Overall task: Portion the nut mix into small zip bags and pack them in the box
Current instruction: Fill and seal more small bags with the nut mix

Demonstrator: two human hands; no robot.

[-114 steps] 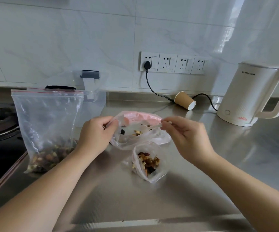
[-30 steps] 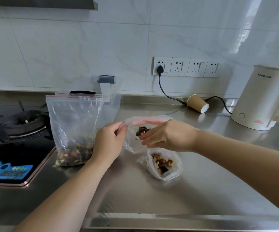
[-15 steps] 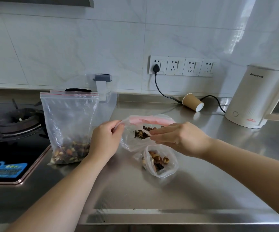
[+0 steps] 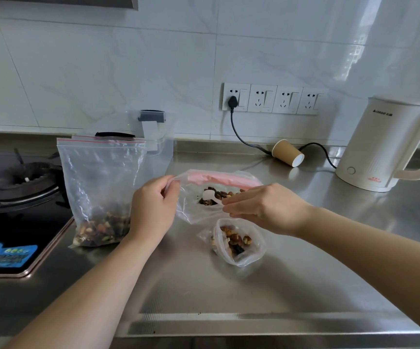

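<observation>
Step in hand, as judged: spooning nut mix into an open small zip bag (image 4: 203,197). Best done with the bag mouth kept wide and taut, spoon tipped low over the opening, pink zip track kept free of crumbs for a clean seal. Far left of the left hand: large stock bag (image 4: 100,187), upright, mix settled at its bottom, just beside the wrist. Behind it: clear plastic box (image 4: 163,144), apparently the packing box, well short of use. Left hand (image 4: 153,210): fingers curled, pinching the left rim of the small zip bag. Between the hands: mouth of that bag held agape, nuts visible inside, small white spoon (image 4: 210,195) over them. Right hand (image 4: 266,210): fingertips drawn together, pinching what looks like the spoon handle at the bag's near rim; exact contact hard to tell. Below the right hand: filled small bag (image 4: 239,243), lying on the steel counter (image 4: 254,298), seal state unclear.
</observation>
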